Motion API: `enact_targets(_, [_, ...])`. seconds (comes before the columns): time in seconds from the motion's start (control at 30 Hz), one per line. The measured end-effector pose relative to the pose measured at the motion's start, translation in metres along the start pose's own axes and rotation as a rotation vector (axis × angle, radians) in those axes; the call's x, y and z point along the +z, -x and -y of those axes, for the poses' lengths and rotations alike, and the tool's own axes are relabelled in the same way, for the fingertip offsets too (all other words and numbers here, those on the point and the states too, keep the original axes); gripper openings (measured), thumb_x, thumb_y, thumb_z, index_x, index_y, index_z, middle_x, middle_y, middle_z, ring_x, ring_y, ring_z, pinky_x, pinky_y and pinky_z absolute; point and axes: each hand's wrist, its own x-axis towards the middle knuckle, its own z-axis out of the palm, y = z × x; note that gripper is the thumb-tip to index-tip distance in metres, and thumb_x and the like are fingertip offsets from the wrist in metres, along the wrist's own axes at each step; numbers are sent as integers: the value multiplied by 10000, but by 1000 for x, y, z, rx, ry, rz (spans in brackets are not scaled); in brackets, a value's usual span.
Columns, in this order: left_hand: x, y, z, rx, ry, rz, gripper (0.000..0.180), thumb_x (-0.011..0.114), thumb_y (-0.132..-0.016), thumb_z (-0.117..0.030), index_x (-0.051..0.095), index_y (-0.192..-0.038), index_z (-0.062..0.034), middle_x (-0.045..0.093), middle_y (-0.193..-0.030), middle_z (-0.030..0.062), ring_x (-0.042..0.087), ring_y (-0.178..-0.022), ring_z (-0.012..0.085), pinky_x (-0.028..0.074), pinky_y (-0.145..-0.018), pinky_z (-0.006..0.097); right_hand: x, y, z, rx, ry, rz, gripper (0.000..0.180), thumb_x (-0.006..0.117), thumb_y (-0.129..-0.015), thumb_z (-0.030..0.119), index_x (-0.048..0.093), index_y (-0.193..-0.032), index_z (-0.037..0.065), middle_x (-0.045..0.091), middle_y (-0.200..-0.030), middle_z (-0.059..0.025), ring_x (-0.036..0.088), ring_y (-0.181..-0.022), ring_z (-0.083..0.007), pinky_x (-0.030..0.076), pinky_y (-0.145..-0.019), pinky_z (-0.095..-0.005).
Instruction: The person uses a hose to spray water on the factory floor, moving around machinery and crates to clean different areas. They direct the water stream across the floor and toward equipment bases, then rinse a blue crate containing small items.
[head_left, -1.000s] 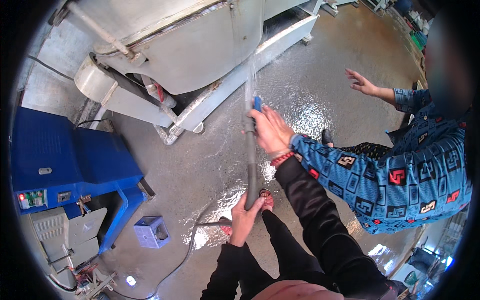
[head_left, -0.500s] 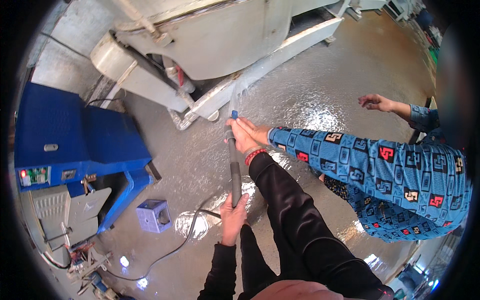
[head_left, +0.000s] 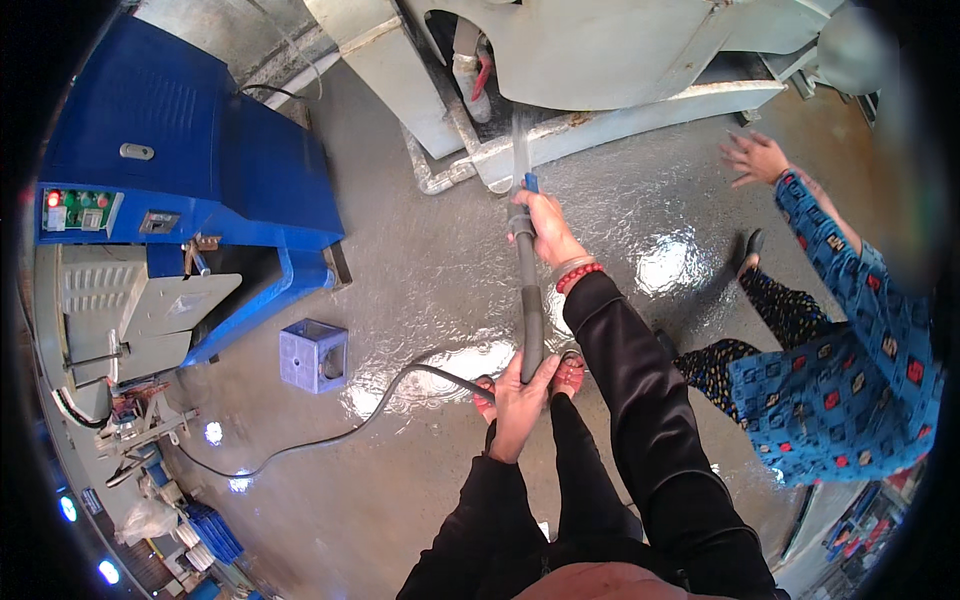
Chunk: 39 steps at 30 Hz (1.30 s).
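The left hand (head_left: 517, 400) is wrapped tight around the lower end of a grey spray lance (head_left: 528, 300), where a dark hose (head_left: 330, 435) runs off across the wet concrete floor (head_left: 420, 250). Further up, the right hand (head_left: 545, 232), red beads at the wrist, is closed on the lance near its blue tip. The lance points at the pale machine frame (head_left: 620, 110), beyond a small blue box (head_left: 313, 355) and a blue cabinet (head_left: 190, 170), while another person in a patterned blue top (head_left: 850, 370) stands to the right, hand (head_left: 755, 158) raised.
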Motion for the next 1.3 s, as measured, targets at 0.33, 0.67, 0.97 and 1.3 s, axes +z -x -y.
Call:
enact_targets(0.33, [-23, -36, -33, -40, 87, 52, 342, 634, -870, -185, 572, -1203, -132, 371, -554, -100, 303, -405, 0, 247, -368, 192, 8, -18, 20, 44, 16, 143, 300, 589, -847, 274, 469, -1051, 90, 439, -924, -49, 468, -820, -169, 543, -634, -429])
enact_targets(0.67, [15, -41, -18, -45, 14, 32, 339, 662, -846, -194, 584, -1158, -84, 414, -563, -72, 350, -409, 16, 295, -368, 195, -33, -32, 28, 87, -69, 223, 310, 573, -839, 230, 449, -1078, 76, 460, -945, -85, 524, -806, -220, 535, -629, -426])
enact_targets(0.97, [49, -54, 8, 158, -267, 1, 423, 601, -853, -100, 450, -1243, -30, 467, -602, -14, 426, -474, 43, 369, -428, 219, -51, -38, 20, 151, -15, 276, 350, 582, -810, 229, 442, -1103, 99, 456, -950, -80, 540, -814, -239, 529, -636, -437])
enact_targets(1.3, [46, -96, -7, 9, -31, -126, 152, 602, -813, -26, 526, -935, -76, 397, -504, -64, 320, -336, 38, 231, -290, 229, -102, -13, 4, 143, 163, 387, 839, 436, -861, 613, 87, -1465, 148, 40, -1526, -70, 150, -1367, -322, 332, -955, -598])
